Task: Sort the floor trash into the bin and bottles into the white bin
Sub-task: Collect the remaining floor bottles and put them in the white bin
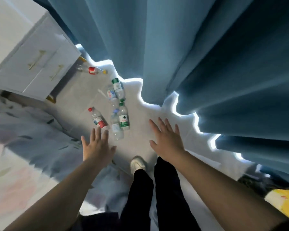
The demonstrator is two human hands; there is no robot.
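Several plastic bottles lie on the pale floor ahead of me. A red-capped bottle (pixel 98 119) lies nearest my left hand (pixel 97 146), whose spread fingers hover just short of it and hold nothing. Beside it are a clear blue-capped bottle (pixel 116 125) and a green-labelled bottle (pixel 124 118). Farther off lie a green-capped bottle (pixel 117 88), a bottle with a blue and red label (pixel 110 94), and a yellow-capped bottle with a red label (pixel 94 70). My right hand (pixel 167 138) is stretched out flat and empty, right of the bottles. No bin is in view.
A white drawer cabinet (pixel 35 64) on yellow legs stands at the left. Blue curtains (pixel 207 64) hang along the right. A bed with patterned bedding (pixel 23 147) fills the lower left. My dark trouser legs and white shoe (pixel 138 164) are below. Something yellow (pixel 285 202) sits at the lower right.
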